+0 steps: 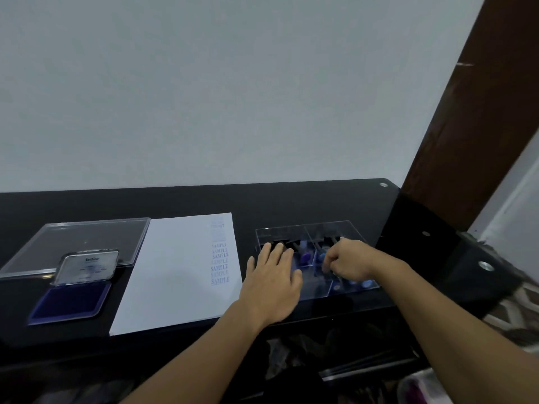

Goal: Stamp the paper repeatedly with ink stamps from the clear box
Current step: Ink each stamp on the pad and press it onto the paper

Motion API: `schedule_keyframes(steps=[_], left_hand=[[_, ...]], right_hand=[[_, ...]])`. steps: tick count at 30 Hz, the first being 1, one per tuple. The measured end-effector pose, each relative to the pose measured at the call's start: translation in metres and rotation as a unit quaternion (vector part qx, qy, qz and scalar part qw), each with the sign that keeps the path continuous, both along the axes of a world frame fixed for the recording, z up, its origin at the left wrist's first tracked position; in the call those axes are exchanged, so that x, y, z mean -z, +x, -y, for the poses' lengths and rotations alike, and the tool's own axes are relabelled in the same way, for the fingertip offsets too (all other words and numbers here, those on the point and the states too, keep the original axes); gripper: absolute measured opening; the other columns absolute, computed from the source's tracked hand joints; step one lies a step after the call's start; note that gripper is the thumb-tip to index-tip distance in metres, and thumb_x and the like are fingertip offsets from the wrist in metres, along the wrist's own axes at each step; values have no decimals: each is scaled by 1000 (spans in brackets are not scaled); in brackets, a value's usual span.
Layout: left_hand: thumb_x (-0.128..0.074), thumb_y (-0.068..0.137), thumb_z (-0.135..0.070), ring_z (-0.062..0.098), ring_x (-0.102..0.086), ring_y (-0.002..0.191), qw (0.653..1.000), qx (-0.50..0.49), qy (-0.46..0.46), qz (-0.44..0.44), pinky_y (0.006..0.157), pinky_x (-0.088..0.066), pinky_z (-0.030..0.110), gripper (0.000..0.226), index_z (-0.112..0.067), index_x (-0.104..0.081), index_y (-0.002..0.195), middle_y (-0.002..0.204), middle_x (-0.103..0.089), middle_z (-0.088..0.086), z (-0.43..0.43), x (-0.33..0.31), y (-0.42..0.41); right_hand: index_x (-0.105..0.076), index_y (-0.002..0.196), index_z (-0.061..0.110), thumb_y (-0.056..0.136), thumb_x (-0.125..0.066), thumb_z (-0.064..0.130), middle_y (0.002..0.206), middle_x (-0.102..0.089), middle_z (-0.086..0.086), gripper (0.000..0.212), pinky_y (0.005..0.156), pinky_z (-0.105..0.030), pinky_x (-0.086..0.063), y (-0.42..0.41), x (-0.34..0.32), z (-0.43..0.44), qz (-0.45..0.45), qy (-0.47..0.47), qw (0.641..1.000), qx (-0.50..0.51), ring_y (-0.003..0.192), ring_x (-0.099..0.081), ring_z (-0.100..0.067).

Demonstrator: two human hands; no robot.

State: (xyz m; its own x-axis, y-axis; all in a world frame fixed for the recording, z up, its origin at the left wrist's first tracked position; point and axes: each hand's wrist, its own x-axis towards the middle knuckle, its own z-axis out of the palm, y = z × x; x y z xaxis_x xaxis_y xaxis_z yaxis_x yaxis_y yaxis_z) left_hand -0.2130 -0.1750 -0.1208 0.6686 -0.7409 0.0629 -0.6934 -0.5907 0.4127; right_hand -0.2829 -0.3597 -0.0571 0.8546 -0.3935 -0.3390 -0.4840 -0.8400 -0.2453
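Note:
A white sheet of paper (175,272) lies on the black table, with a column of blue "SAMPLE" marks (220,258) down its right side. To its right stands the clear box (347,228), divided into compartments that hold several stamps (304,256) with dark and purple handles. My left hand (272,282) rests flat, fingers spread, on the box's left edge. My right hand (347,262) reaches into the box's right half with its fingers curled downward. What those fingers hold is hidden.
An open blue ink pad (71,301) with its lid raised sits at the front left. Behind it lies a clear flat lid (78,243). The black table (291,199) ends at a wall behind and a dark wooden frame (472,112) on the right.

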Motion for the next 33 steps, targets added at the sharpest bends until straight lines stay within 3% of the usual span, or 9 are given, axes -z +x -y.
schedule_keyframes(steps=[3, 6, 10, 12, 14, 18, 22, 26, 33], left_hand=[[-24, 104, -45, 15, 7, 152, 1000, 2, 1, 3, 124, -3, 48, 57, -25, -15, 157, 166, -5, -7, -1, 1, 2], [-24, 104, -45, 15, 7, 152, 1000, 1, 2, 4, 124, -3, 47, 57, -26, -15, 157, 166, -6, -7, -1, 1, 2], [-25, 104, -45, 15, 6, 152, 1000, 1, 0, 1, 124, -4, 48, 57, -26, -15, 157, 166, -6, -7, -1, 2, 3], [-25, 104, -45, 15, 7, 152, 1000, 7, 1, -10, 124, -3, 48, 58, -26, -14, 157, 166, -5, -7, -2, 0, 3], [-25, 104, -45, 15, 8, 152, 999, 13, -12, -28, 124, -1, 46, 58, -27, -12, 157, 166, -2, -7, -3, -5, 3], [-27, 105, -46, 12, 7, 152, 998, 19, -49, -22, 124, -2, 43, 57, -29, -12, 157, 166, -3, -10, -14, -17, 3], [-30, 104, -44, 11, 4, 152, 998, 11, -65, 3, 124, -8, 42, 57, -26, -16, 157, 165, -8, -9, -38, -29, 4], [-31, 104, -43, 12, 2, 152, 998, -23, -65, 2, 124, -8, 42, 59, -25, -16, 158, 165, -8, -7, -69, -39, 12], [-31, 105, -39, 15, 1, 152, 995, -85, -43, 2, 124, -7, 42, 57, -24, -15, 157, 166, -7, -6, -140, -53, 29]], right_hand=[[-75, 113, 19, 93, -39, 2, 122, -68, -2, 45, 99, -25, -44, 2, -4, -10, -58, -32, 997, -36, 115, -59, -21], [-68, 128, 14, 96, -36, 4, 135, -59, -7, 47, 105, -38, -47, 4, -4, -14, -94, -71, 991, -62, 121, -56, -28], [-74, 114, 19, 93, -40, 5, 118, -70, -3, 43, 97, -34, -52, 2, -1, -12, -62, -44, 996, -41, 107, -64, -21], [-77, 94, 25, 89, -42, 7, 96, -76, 0, 40, 82, -25, -52, 1, 1, -7, -17, -16, 1000, -6, 87, -66, -11], [-74, 82, 25, 88, -45, 12, 82, -74, -1, 33, 70, -29, -58, -1, 0, -3, 18, 0, 1000, 19, 74, -66, -13], [-68, 79, 23, 89, -54, 27, 81, -70, 1, 17, 62, -31, -52, -11, -15, -5, 88, 20, 995, 48, 73, -65, -17], [-57, 85, 25, 91, -53, 20, 89, -65, 3, 9, 66, -30, -48, -17, -28, -12, 141, -7, 990, 26, 82, -61, -17], [-51, 88, 25, 94, -48, 20, 90, -64, -4, 8, 70, -42, -53, -13, -42, -31, 169, -5, 985, 17, 81, -63, -28], [-45, 90, 19, 98, -54, 22, 83, -61, -6, 12, 54, -28, -40, 6, -63, -93, 216, 8, 976, -26, 61, -51, -17]])
